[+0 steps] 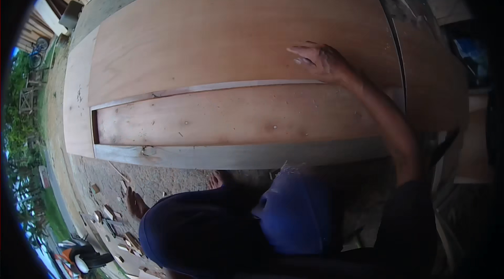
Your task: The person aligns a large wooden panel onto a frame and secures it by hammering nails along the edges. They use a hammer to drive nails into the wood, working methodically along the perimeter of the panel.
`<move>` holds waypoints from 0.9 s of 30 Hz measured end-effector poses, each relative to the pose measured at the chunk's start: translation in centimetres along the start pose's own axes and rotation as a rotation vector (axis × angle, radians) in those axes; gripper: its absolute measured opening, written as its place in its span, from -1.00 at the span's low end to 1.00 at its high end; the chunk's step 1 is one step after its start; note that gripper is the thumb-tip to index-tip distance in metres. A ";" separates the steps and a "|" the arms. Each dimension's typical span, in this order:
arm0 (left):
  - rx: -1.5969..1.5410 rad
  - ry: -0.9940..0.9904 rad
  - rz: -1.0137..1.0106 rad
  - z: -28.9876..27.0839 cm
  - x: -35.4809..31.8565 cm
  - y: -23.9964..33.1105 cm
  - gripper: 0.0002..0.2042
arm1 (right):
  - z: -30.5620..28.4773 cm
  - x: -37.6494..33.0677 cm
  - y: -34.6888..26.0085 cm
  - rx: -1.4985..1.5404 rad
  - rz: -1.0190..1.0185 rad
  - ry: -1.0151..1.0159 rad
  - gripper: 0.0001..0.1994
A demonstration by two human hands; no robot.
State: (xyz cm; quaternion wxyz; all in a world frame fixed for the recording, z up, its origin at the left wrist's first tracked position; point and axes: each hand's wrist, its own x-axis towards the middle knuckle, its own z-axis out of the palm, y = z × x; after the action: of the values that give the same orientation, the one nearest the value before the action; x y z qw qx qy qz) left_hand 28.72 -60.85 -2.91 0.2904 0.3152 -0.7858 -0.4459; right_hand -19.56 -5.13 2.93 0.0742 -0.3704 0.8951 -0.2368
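Note:
My right hand (321, 62) is over a large plywood panel (226, 27), near its right half. Its fingers stretch toward the left with a gap to the thumb, and I make out nothing held in them. Pale marks show about the thumb. Whether the hand touches the panel, I cannot tell. Along the panel's near side runs a long recess with a light wooden floor (231, 119), dotted with small bits. A greyish wooden rail (236, 156) borders it in front. I do not see my left hand; what look like bare feet show beside my knees.
Wood offcuts (131, 242) and tools lie on the ground at lower left. Another wooden board (430, 79) stands right of a dark gap. My blue-clad knees (296, 213) are close to the front rail. A bicycle (38, 50) and greenery are far left.

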 end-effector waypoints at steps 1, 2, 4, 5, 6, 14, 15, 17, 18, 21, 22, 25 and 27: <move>0.073 0.015 -0.016 1.0 2.5 0.7 -0.63 | -0.2 -1.7 0.3 -0.034 -0.048 0.061 -0.70; 0.199 -0.032 0.042 2.6 5.5 2.7 -0.63 | -2.5 -3.2 -0.7 -0.017 0.080 -0.126 -0.64; 0.407 -0.203 0.227 6.6 12.2 6.9 -0.62 | -3.7 -8.9 0.0 -0.056 0.093 -0.021 -0.63; 0.467 -0.316 0.349 9.6 15.1 10.1 -0.61 | -3.9 -12.8 1.0 -0.068 0.103 0.031 -0.62; 0.515 -0.431 0.453 12.3 16.8 13.2 -0.61 | -4.1 -16.6 1.1 -0.033 0.163 0.090 -0.62; 0.730 -1.160 0.909 31.3 12.8 31.9 -0.63 | -2.7 -42.5 -3.7 0.081 0.899 0.360 -0.66; 0.711 -1.233 0.918 33.2 11.8 32.5 -0.63 | -2.1 -45.5 -5.0 0.061 0.984 0.412 -0.67; 0.681 -1.374 0.933 36.8 9.6 33.9 -0.63 | -0.6 -50.8 -8.5 0.112 1.235 0.425 -0.69; 0.687 -1.447 0.980 38.2 8.0 34.6 -0.63 | 0.2 -53.3 -10.3 0.136 1.352 0.432 -0.70; 0.635 -1.619 1.147 40.3 4.0 34.9 -0.63 | 4.9 -59.0 -17.2 0.085 1.533 0.375 -0.78; 0.617 -1.659 1.188 40.3 3.2 34.6 -0.64 | 6.7 -60.6 -19.5 0.077 1.640 0.260 -0.76; 0.458 -1.827 1.233 40.7 2.1 32.4 -0.65 | 15.5 -68.3 -28.0 0.110 1.965 0.024 -0.74; 0.603 -1.848 1.210 40.4 2.0 31.8 -0.66 | 20.7 -70.1 -33.1 0.796 2.295 0.594 -0.87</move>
State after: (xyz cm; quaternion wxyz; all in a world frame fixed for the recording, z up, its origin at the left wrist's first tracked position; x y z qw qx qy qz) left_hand -9.84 -28.61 8.01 -0.3187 -0.5062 -0.7966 -0.0878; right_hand 57.72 15.91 -2.32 0.1396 0.7390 0.5496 -0.3638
